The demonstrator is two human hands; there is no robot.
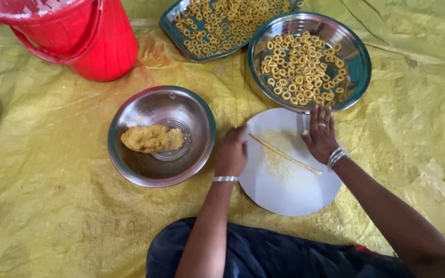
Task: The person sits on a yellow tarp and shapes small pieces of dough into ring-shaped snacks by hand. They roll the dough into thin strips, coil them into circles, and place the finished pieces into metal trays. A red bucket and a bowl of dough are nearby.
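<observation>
Both hands, left hand (231,151) and right hand (321,135), lie open-palmed, gripping nothing, flanking a thin dough rope (284,153) on the white board (284,193); finished rings (302,67) fill trays beyond, a dough lump (151,138) remaining leftward.

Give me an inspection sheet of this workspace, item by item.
Surface: yellow sheet, wrinkled, spread under everything.
Job's things: thin dough strand lying on a white round board; dough lump in a steel bowl.
Clutter: round steel plate and steel tray, both holding dough rings; red bucket.
Hands: left hand at the strand's near end, right hand flat on the board's edge.
Cables: nothing seen.
Surroundings: dark cloth at the bottom.
</observation>
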